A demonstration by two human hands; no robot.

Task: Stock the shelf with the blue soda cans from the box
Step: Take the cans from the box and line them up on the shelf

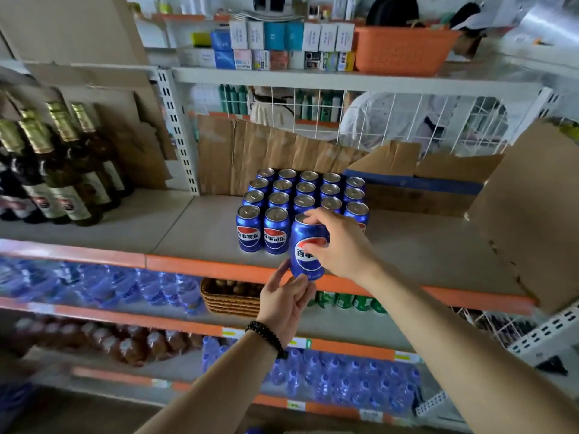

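— What fills the view, biggest first?

— A metal shelf (407,242) with an orange front edge. At its back leans crumpled cardboard (266,151), and a large cardboard box (532,208) tilts in at the right end. Dark glass bottles with gold foil necks (56,170) stand at the left. On the tier below sit a wicker basket (228,299), green cans (344,300) and wrapped water bottles (94,286).

— Anything crowding the spot for the can?

— A block of blue Pepsi cans (300,195) stands mid-shelf in rows, with a gap in the front row.

— And the can in play?

— The held can (308,249) is upright at the shelf's front edge, just before that gap, glossy blue with the red, white and blue emblem facing out.

— How is it gripped?

— The right hand (341,245) wraps fingers over its top and side. The left hand (288,303), beaded bracelet (266,338) at the wrist, pinches its base between thumb and fingers.
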